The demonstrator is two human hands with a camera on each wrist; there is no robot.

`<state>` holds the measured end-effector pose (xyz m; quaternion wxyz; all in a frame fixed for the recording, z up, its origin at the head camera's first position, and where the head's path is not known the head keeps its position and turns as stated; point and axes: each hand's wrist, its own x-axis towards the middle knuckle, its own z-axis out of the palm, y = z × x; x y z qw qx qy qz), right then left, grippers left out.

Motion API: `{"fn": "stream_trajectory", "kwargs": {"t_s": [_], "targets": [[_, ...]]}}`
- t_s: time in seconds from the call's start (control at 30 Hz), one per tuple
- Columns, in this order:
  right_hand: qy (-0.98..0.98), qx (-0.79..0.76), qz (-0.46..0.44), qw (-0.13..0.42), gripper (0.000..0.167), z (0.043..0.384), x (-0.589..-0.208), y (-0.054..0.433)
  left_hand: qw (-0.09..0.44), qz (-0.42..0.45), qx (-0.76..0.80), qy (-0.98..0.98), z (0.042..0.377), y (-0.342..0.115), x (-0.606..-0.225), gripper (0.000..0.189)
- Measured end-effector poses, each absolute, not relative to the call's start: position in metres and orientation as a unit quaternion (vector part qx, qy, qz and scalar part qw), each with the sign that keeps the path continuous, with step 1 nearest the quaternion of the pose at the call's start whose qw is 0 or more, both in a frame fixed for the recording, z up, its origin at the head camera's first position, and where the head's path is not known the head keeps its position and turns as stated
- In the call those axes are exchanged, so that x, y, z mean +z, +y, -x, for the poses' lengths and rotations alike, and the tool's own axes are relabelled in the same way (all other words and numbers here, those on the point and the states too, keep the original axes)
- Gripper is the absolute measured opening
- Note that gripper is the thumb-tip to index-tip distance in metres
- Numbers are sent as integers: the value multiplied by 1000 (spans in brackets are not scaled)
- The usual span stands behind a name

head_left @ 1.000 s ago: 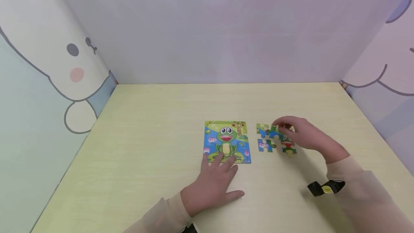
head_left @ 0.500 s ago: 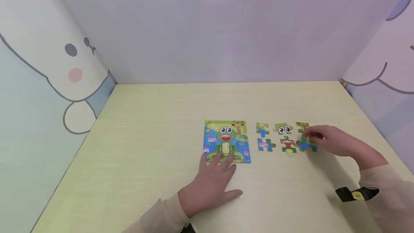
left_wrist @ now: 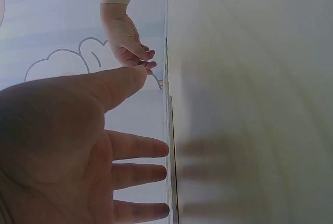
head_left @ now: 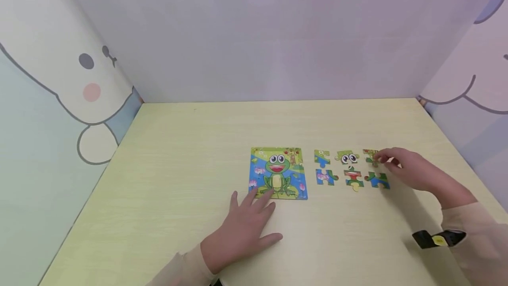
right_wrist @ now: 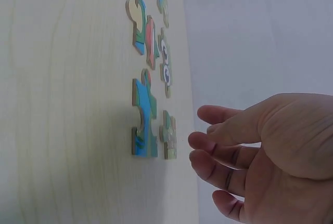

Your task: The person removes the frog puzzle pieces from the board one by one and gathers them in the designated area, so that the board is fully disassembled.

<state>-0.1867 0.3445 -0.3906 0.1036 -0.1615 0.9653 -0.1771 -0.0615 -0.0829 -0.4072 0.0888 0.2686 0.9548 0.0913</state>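
Observation:
A square frog picture board (head_left: 278,173) lies flat on the pale wooden table (head_left: 190,153). Right of it, several loose puzzle pieces lie in two rows, among them a frog-eyes piece (head_left: 348,158) and a blue piece (head_left: 378,180). My right hand (head_left: 410,169) hovers at the top-right piece (head_left: 371,156), fingers loosely curved and holding nothing; in the right wrist view the fingers (right_wrist: 213,143) stand just off that piece (right_wrist: 169,135). My left hand (head_left: 242,228) lies flat with straight fingers, its fingertips at the board's lower-left edge.
Pastel cartoon-printed walls (head_left: 79,78) close the table in on the left, back and right. A black wrist strap with a yellow tag (head_left: 432,238) sits on my right sleeve. Bare tabletop spreads out left of the board and behind it.
My right hand set the blue piece down at the lower right of the rows, let go and rose to the top-right piece. My left hand slid back and left, mostly off the board.

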Motion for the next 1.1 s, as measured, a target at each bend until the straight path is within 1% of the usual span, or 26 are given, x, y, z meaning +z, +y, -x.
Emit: {"fn": "stream_trajectory", "kwargs": {"t_s": [0.1,0.27,0.33,0.67,0.9,1.1], "targets": [[965,-186,156,95,30,187,-390,334,79,-267,92,956,57,-88,-409,63],[960,-202,166,104,34,185,-391,303,68,-254,97,960,53,-98,-409,63],[955,-209,182,103,34,184,-391,287,66,-244,101,962,52,-103,-409,63],[938,-219,260,65,31,176,-395,193,66,-200,134,968,54,-117,-407,70],[929,-180,316,68,35,167,-401,131,62,-202,135,968,52,-118,-408,69],[925,-158,334,87,43,162,-405,104,81,-197,138,967,51,-116,-410,70]]}}
